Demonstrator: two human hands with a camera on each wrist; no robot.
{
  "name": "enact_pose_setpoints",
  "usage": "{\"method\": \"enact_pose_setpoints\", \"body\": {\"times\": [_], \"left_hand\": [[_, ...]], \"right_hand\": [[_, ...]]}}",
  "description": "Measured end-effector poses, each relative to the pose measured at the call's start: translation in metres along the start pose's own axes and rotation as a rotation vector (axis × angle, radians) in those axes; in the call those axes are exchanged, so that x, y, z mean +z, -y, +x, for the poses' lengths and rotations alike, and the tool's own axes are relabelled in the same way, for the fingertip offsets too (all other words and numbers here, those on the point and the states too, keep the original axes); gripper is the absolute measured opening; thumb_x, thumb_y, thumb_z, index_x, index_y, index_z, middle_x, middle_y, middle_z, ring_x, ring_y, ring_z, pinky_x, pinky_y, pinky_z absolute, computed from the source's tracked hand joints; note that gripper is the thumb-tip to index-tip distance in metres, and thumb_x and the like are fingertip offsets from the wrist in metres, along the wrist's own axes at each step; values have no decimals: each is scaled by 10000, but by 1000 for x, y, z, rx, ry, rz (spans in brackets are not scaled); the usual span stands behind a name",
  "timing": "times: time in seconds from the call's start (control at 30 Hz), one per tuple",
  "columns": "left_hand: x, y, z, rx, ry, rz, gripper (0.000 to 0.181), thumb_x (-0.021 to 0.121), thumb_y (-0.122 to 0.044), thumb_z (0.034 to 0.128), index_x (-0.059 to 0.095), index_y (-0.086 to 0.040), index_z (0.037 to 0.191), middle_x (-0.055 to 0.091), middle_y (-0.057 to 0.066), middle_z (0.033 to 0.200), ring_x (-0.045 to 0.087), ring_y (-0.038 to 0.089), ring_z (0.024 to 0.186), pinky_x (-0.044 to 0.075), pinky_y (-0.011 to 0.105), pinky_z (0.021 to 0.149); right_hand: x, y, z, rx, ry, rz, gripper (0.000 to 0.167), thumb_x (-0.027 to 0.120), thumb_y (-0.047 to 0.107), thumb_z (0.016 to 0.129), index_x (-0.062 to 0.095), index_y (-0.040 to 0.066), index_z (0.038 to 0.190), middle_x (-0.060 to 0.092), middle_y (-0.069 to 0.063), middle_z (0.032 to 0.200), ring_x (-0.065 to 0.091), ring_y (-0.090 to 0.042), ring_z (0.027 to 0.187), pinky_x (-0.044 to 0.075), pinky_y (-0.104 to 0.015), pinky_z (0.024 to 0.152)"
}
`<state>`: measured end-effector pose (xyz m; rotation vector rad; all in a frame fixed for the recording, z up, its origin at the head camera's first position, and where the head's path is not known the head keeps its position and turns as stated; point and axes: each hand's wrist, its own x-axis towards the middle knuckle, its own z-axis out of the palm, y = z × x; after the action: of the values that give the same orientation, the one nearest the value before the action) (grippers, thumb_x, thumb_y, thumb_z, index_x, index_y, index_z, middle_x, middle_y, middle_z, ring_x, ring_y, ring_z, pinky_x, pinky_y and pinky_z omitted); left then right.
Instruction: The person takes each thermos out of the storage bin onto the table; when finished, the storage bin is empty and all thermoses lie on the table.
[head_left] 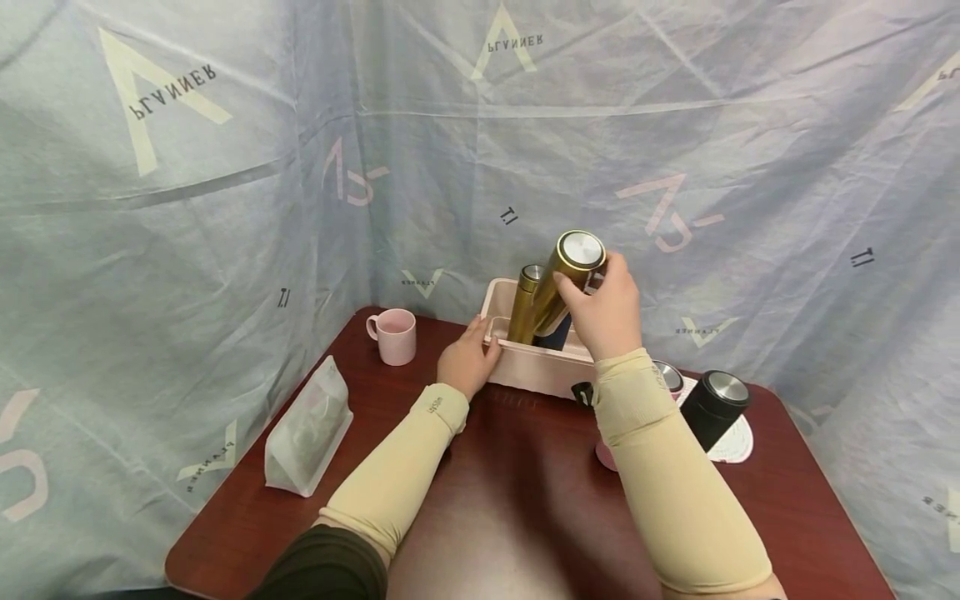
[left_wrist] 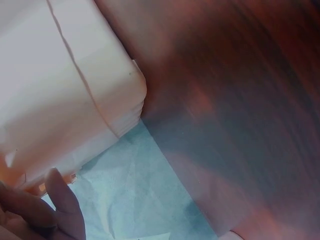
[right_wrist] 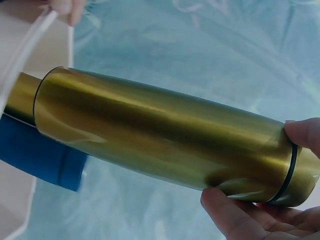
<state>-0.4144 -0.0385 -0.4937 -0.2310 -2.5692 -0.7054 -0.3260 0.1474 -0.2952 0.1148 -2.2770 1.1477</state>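
My right hand (head_left: 611,310) grips a gold thermos (head_left: 557,292) near its silver-topped lid, tilted over a pale pink storage box (head_left: 536,369). In the right wrist view the thermos (right_wrist: 160,135) stretches from my fingers toward the box. Inside the box stand a slimmer gold thermos (head_left: 521,308) and a dark blue object (right_wrist: 45,155), partly hidden by the held one. My left hand (head_left: 465,362) holds the box's near left corner at the rim. The left wrist view shows its thumb and fingers against the box (left_wrist: 75,85).
A pink mug (head_left: 396,340) stands at the back left, with a pale standing pouch (head_left: 311,433) nearer. On the right, a black thermos (head_left: 716,408) and another silver-topped flask (head_left: 669,377) stand by a white round mat (head_left: 738,440). My right forearm partly hides a pink object (head_left: 606,456).
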Motion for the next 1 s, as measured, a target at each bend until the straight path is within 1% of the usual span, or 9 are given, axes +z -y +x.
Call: {"method": "enact_pose_setpoints", "body": {"times": [0.1, 0.23, 0.37, 0.5, 0.6, 0.77, 1.0], "left_hand": [[1, 1, 0, -1, -8, -12, 520, 469, -433, 1008, 504, -225, 1483, 468, -23, 1507, 680, 277, 699, 539, 423, 680], [2, 2, 0, -8, -13, -24, 507, 508, -409, 1003, 515, -226, 1475, 475, -17, 1502, 691, 290, 728, 540, 428, 686], [3, 2, 0, -7, -16, -29, 506, 509, -407, 1000, 519, -224, 1473, 479, -13, 1499, 702, 300, 772, 541, 433, 696], [5, 2, 0, -3, -14, -23, 517, 462, -432, 1005, 515, -223, 1475, 473, -15, 1504, 705, 294, 773, 543, 423, 686], [6, 2, 0, -11, -11, -20, 518, 456, -436, 1006, 513, -228, 1477, 467, -21, 1507, 696, 285, 723, 541, 415, 662], [6, 1, 0, -24, -4, -29, 506, 499, -408, 1008, 505, -234, 1483, 455, -25, 1515, 672, 279, 657, 534, 418, 640], [6, 2, 1, -3, -29, -35, 504, 474, -420, 1006, 524, -229, 1469, 473, -11, 1502, 666, 272, 639, 530, 411, 629]], "right_hand": [[-12, 4, -5, -10, -16, 31, 629, 762, 373, 860, 492, 29, 1312, 619, -142, 1183, 623, -240, 1069, 517, -366, 888], [-26, 7, -13, -17, -27, 44, 628, 762, 365, 860, 493, 28, 1317, 605, -133, 1195, 617, -242, 1063, 512, -375, 890], [-37, 8, -22, 6, -34, 35, 639, 759, 378, 858, 487, 45, 1331, 599, -119, 1206, 608, -234, 1067, 506, -381, 891], [-47, 7, -32, 14, -48, 25, 629, 759, 390, 855, 496, 58, 1319, 612, -104, 1200, 618, -233, 1066, 502, -395, 889], [-53, 5, -39, 12, -54, 13, 619, 755, 405, 854, 502, 69, 1308, 614, -85, 1199, 625, -218, 1065, 506, -390, 881], [-62, 1, -52, 13, -60, 9, 595, 756, 393, 856, 507, 74, 1292, 601, -59, 1190, 626, -182, 1050, 535, -369, 856], [-66, -8, -71, 0, -74, -1, 577, 777, 340, 849, 520, 44, 1273, 584, -65, 1181, 640, -195, 1036, 549, -357, 837]]}}
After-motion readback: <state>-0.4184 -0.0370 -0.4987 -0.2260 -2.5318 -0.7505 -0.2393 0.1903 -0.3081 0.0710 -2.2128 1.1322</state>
